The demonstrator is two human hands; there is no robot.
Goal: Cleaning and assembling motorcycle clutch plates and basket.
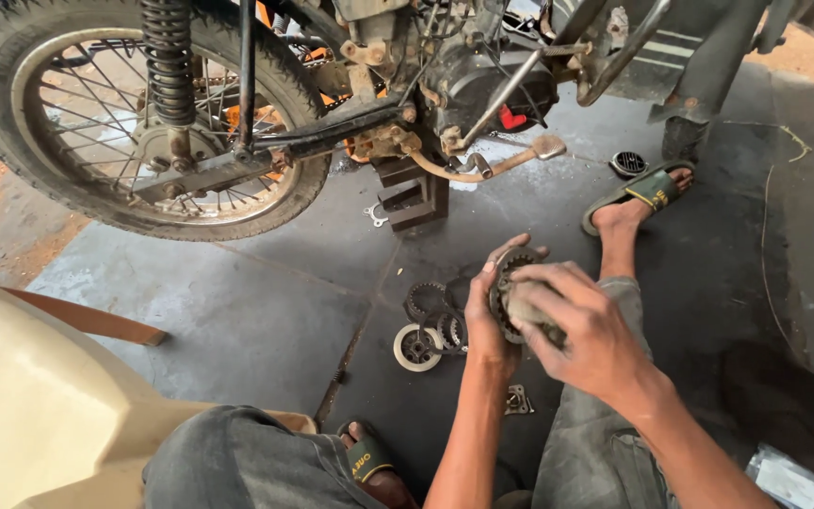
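At the bottom of the frame sit the person's knees in grey trousers, with a sandalled foot showing between them at lower centre. Just above, right of centre, the two hands meet on one part. The left hand cups a round toothed clutch part from behind, fingers curled over its upper rim, clamped on it. The right hand is closed around a dirty rag and presses it against the face of the clutch part.

On the dark concrete floor just left of the hands lies a small cluster of loose parts: toothed rings and a pale round hub, touching or overlapping one another. A small metal bracket lies below the hands, near the left forearm. A clear plastic bag sits at the lower right corner.

Farther up on the right, the other sandalled foot rests on the floor, with a small round grille beside it. Across the top stands a motorcycle: its spoked rear wheel at upper left, the engine at upper centre propped on a dark block, and the kick lever jutting out to the right.
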